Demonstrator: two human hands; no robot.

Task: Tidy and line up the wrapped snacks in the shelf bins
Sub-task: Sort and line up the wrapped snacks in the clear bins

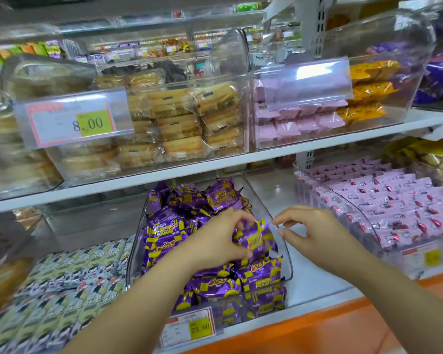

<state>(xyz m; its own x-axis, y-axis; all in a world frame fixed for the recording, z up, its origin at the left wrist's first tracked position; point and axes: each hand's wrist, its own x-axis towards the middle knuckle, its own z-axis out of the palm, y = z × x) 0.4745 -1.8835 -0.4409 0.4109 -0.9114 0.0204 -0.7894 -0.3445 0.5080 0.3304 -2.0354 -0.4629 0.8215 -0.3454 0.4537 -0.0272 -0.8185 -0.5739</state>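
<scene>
A clear plastic bin (288, 261) on the lower shelf holds a loose heap of purple and yellow wrapped snacks (187, 200). My left hand (215, 238) is inside the bin and grips one purple snack pack (257, 240) near the bin's right wall. My right hand (315, 228) hovers just right of that pack at the bin's rim, thumb and forefinger close together in a pinch, holding nothing that I can see.
A bin of pink wrapped snacks (394, 200) stands to the right, and green and white packs (69, 282) lie to the left. Upper shelf bins hold biscuit packs (179, 123) and pink packs (292, 123). A price tag (189, 328) hangs on the purple bin's front. An orange ledge (343, 328) runs below.
</scene>
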